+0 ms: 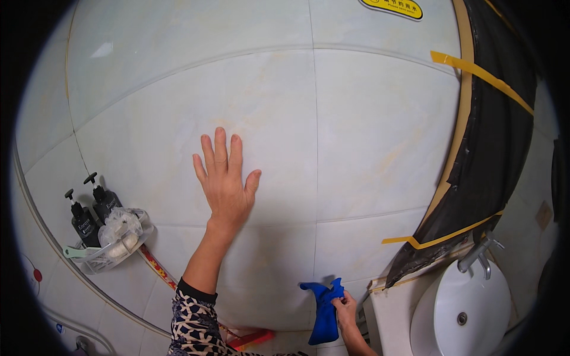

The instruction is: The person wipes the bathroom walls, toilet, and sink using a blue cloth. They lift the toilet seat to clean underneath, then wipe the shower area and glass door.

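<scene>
My left hand [226, 187] is spread with its palm toward the pale marbled wall tiles [267, 93]; it appears to lie flat on them. Nothing is in it, and its fingers and thumb are apart. Lower down on the right, my right hand [346, 311] grips a bright blue cloth [325, 318] by its upper part. The cloth hangs down in folds in front of the lower wall, close to the white washbasin cabinet [386, 311]. Part of the right hand's grip is hidden by the cloth.
A clear corner basket [107, 258] at left holds black pump bottles [84, 227], a bath puff [121, 224] and a light green comb or brush [78, 252]. A red broom [251, 339] stands below. At right are black plastic sheeting [494, 133], yellow tape [485, 75] and a washbasin [481, 289].
</scene>
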Available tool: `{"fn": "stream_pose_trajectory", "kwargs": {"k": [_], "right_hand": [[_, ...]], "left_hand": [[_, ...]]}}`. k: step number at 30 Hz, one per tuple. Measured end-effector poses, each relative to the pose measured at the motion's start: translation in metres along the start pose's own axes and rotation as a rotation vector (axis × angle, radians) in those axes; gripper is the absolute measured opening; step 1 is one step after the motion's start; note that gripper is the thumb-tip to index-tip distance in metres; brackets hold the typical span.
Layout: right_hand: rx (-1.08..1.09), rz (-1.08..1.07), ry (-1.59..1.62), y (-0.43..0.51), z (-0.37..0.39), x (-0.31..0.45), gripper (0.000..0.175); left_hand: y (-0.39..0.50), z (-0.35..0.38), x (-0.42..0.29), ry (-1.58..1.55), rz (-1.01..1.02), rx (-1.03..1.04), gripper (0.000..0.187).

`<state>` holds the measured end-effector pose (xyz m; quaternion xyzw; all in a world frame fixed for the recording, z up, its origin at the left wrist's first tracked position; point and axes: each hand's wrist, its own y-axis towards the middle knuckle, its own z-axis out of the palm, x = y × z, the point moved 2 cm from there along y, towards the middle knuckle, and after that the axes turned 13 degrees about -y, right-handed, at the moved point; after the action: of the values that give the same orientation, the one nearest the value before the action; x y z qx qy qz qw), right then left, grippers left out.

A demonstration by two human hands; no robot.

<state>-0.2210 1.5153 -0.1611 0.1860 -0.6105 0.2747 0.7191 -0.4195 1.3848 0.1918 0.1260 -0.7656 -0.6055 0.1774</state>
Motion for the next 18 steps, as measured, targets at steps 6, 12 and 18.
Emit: {"fn": "stream_pose_trajectory", "kwargs": {"k": [6, 12, 18], "right_hand": [[0.031, 0.042, -0.023, -0.003, -0.007, -0.02, 0.011], [0.027, 0.062, -0.046, -0.011, -0.013, -0.032, 0.011], [0.026, 0.074, -0.039, -0.017, -0.018, -0.04, 0.011]], "left_hand": [[-0.013, 0.004, -0.007, -0.058, 0.01, -0.007, 0.064], [-0.005, -0.002, -0.011, -0.024, 0.002, -0.015, 0.065], [0.081, -0.005, -0.011, 0.057, 0.056, -0.102, 0.061]]}}
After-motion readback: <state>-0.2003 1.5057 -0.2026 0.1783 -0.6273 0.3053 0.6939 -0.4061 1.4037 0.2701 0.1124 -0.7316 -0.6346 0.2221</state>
